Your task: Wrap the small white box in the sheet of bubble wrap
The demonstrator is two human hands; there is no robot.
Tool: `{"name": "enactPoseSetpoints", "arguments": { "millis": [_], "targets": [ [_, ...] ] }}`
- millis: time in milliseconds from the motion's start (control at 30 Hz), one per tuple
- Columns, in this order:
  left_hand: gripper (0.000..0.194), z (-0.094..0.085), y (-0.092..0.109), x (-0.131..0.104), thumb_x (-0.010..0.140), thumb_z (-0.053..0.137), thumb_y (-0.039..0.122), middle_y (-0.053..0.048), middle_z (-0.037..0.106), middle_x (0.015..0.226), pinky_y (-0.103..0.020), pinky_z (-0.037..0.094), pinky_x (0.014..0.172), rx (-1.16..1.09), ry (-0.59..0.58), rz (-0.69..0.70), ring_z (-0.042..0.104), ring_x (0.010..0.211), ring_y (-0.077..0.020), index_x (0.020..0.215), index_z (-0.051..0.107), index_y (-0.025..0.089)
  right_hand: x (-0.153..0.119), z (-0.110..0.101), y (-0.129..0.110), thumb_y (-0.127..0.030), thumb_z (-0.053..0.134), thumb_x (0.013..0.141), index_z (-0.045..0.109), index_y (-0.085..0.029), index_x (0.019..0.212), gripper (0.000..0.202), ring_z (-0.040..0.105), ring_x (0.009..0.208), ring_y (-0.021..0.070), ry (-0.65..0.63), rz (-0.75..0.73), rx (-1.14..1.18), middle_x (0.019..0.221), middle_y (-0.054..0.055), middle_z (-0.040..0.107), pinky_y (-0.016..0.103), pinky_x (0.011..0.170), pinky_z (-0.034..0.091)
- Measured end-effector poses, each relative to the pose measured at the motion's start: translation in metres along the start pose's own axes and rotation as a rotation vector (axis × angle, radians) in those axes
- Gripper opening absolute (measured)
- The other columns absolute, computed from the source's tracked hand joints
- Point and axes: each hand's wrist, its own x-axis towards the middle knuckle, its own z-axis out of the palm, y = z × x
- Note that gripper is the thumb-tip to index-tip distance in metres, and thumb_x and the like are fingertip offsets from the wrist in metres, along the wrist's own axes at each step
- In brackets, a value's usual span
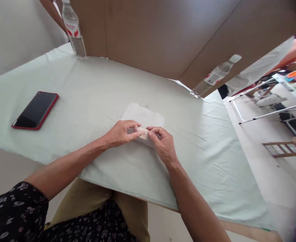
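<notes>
My left hand [128, 133] and my right hand [162, 141] meet over the middle of the table. Between their fingertips is a small pale, off-white roll or folded strip [144, 133], pinched at its left end by the left hand and at its right end by the right. Its exact material cannot be made out. Underneath lies a thin white sheet of paper [145, 114], roughly square, partly covered by both hands.
A pale green cloth [102, 94] covers the table. At left lies a phone [36, 110] in a red case. Tall cardboard [143, 33] stands along the back, with one water bottle [75, 33] at its left and another bottle [214, 78] at right. Behind the cardboard, a person's arm [53, 13] shows.
</notes>
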Motion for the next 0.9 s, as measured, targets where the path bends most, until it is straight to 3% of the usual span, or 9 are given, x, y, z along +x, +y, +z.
{"name": "enactPoseSetpoints", "arguments": {
  "millis": [300,600,767,900],
  "targets": [
    [0.025,0.004,0.005,0.0,0.076,0.071,0.037,-0.006,0.073,0.096,-0.024,0.045,0.069,-0.143,0.03,-0.135,0.064,0.082,-0.015,0.067,0.063,0.015,-0.006,0.006,0.001,-0.032,0.063,0.084,0.064,-0.02,0.077,0.014,0.066,0.084,0.0167,0.052,-0.058,0.045,0.092,0.004,0.074,0.03,0.078,0.05],
    [0.027,0.007,0.004,-0.002,0.076,0.073,0.04,-0.005,0.071,0.088,-0.023,0.043,0.065,-0.135,0.011,-0.147,0.06,0.077,-0.0138,0.068,0.065,0.015,-0.012,0.005,0.002,-0.03,0.063,0.081,0.063,-0.021,0.074,0.012,0.067,0.085,0.0178,0.1,-0.037,0.026,0.09,0.005,0.075,0.033,0.081,0.05],
    [0.026,0.008,0.006,-0.001,0.072,0.076,0.04,-0.002,0.067,0.082,-0.023,0.04,0.063,-0.144,-0.018,-0.183,0.055,0.072,-0.0121,0.071,0.066,0.015,-0.013,-0.002,0.003,-0.03,0.064,0.078,0.063,-0.02,0.071,0.012,0.063,0.077,0.0165,0.031,0.047,-0.017,0.082,0.003,0.073,0.029,0.072,0.048],
    [0.021,0.004,0.011,-0.001,0.072,0.073,0.035,0.0,0.062,0.075,-0.022,0.037,0.059,-0.143,-0.046,-0.219,0.051,0.068,-0.011,0.072,0.066,0.015,-0.013,-0.005,0.002,-0.032,0.063,0.079,0.062,-0.02,0.071,0.015,0.052,0.064,0.0129,-0.014,0.105,-0.096,0.066,-0.002,0.061,0.026,0.06,0.04]
  ]
}}
